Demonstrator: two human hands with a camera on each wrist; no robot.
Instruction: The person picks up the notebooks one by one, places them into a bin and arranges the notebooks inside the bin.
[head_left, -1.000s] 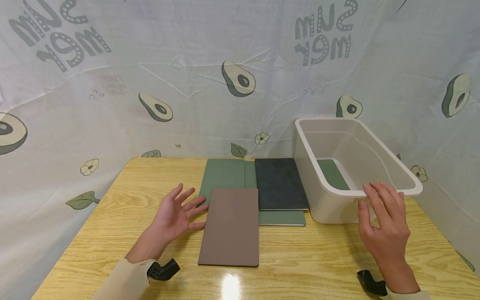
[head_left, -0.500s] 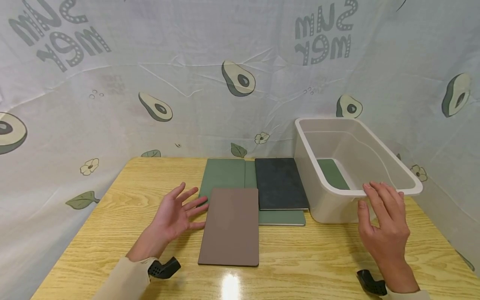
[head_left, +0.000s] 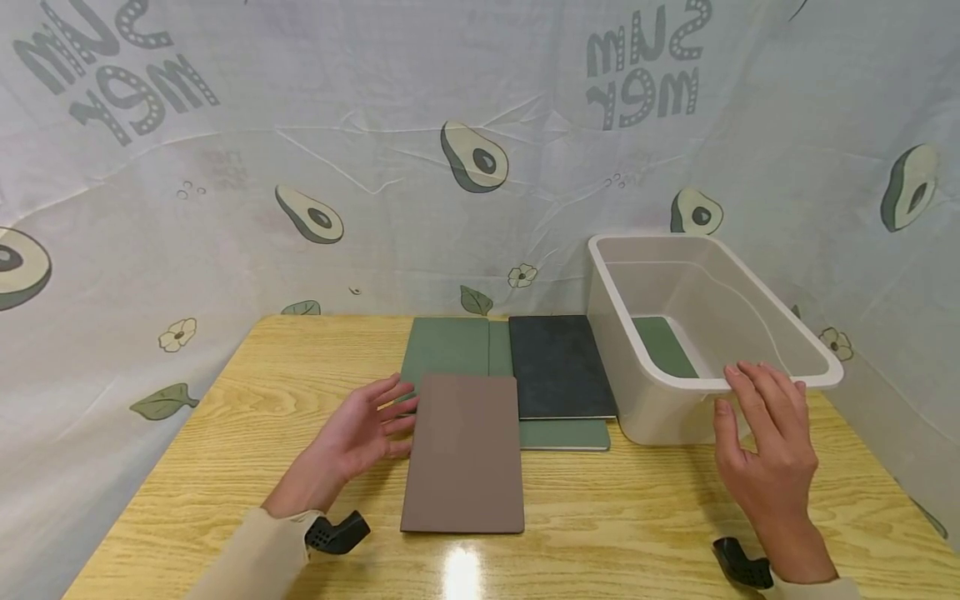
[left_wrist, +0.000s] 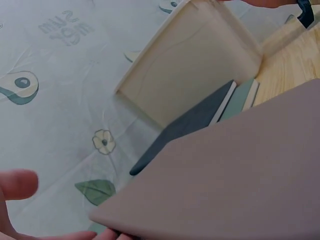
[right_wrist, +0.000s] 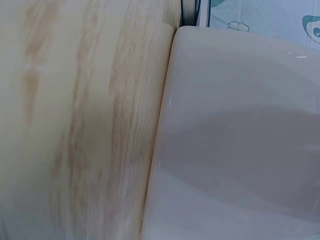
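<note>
A brown notebook (head_left: 465, 454) lies nearest the front, overlapping a green notebook (head_left: 450, 343). My left hand (head_left: 360, 433) is at its left edge, palm up and fingers fairly straight. In the left wrist view, fingertips (left_wrist: 107, 234) touch the brown notebook's edge from below, while the thumb (left_wrist: 20, 184) stays apart from it. My right hand (head_left: 772, 442) rests on the near rim of a beige plastic bin (head_left: 660, 408), fingers over the rim and thumb outside. Only the bin's wall and the table show in the right wrist view.
A black notebook (head_left: 562, 367) lies against the bin's left side, on top of another green notebook (head_left: 566, 435). Inside the bin is a green notebook (head_left: 663, 346). A patterned cloth (head_left: 375, 150) hangs behind the wooden table (head_left: 300, 367).
My left hand has moved slightly right and its fingers have drawn closer together. The brown notebook's near end has shifted a little right. My right hand keeps its place on the bin.
</note>
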